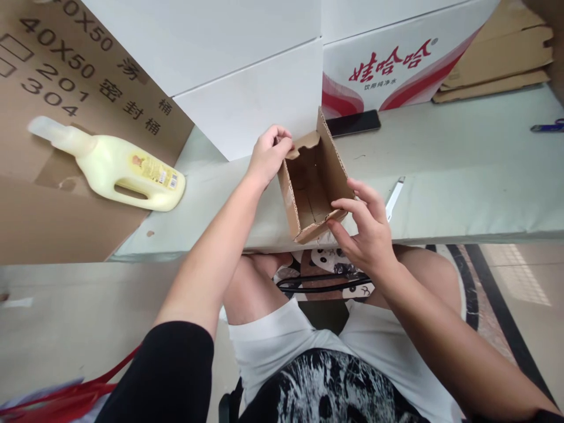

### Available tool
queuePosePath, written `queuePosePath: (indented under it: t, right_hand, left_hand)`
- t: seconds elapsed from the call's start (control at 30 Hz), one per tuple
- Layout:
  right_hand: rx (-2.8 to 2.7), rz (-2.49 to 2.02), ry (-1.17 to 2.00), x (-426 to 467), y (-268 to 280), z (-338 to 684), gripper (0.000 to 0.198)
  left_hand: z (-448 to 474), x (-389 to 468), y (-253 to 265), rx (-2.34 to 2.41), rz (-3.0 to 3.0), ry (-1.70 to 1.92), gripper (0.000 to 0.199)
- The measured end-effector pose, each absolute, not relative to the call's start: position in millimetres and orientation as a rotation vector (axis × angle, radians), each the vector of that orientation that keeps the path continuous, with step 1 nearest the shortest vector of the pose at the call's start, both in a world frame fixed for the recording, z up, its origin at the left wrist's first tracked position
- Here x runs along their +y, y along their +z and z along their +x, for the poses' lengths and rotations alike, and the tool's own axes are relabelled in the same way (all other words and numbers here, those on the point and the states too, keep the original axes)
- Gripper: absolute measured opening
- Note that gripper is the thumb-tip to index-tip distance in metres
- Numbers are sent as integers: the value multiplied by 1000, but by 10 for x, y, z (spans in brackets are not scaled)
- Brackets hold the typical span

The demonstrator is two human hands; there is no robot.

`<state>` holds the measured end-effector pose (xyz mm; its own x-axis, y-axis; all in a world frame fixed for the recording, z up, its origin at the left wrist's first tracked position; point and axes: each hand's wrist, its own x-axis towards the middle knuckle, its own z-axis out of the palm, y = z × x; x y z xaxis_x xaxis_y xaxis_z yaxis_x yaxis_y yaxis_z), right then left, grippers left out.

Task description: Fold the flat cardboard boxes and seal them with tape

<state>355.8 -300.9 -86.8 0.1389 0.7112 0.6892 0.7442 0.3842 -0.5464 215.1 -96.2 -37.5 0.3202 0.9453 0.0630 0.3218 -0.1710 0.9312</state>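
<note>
A small open-topped cardboard box (337, 155) stands at the front edge of the pale green table, tilted slightly in view, its inside visible. At its far left corner, my left hand (269, 154) is closed on the box's torn upper edge. My right hand (365, 229) pinches the near right rim between thumb and fingers. Just right of that hand lies a white utility knife (395, 198). Behind the box, a black phone (355, 123) rests flat, partly covered by the box wall.
A yellow bottle with a handle (132, 170) is at the left, by a large printed carton (66, 70). White cartons (264, 88) stand along the back. Folded cardboard (497, 56) and a blue-handled tool (549, 127) are on the right.
</note>
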Motion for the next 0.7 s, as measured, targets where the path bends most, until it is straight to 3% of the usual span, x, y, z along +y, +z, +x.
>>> queuePosePath:
  t: [0.23, 0.47, 0.7]
  right_hand:
    - [-1579, -1392, -54, -3051, -878, 3603, 3]
    - [-1549, -1429, -102, -3008, -858, 3559, 7]
    - [-1507, -1449, -77, -2910, -906, 3507, 25]
  left_hand:
    - [2087, -902, -449, 1000, 1538, 947, 13]
    - [1991, -885, -544, 883, 1283, 994, 5]
    - [2103, -941, -590, 946, 1399, 1074, 11]
